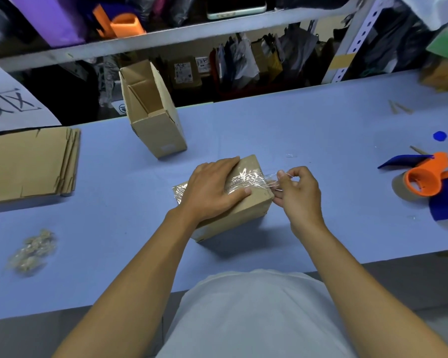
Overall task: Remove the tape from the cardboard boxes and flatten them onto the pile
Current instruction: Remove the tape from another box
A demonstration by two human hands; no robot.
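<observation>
Left hand presses flat on the sealed box mid-surface, while the right hand, just off the box's right end, pinches the clear tape running lengthwise across the top, so the peel likely goes rightward.

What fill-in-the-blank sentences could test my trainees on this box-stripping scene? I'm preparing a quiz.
1. The left hand presses down on the closed ____.
2. The right hand pinches a strip of clear ____.
3. The flattened pile lies at the table's ____ end.
4. The box standing behind the hands is ____ at the top.

Missing words: box; tape; left; open
</observation>
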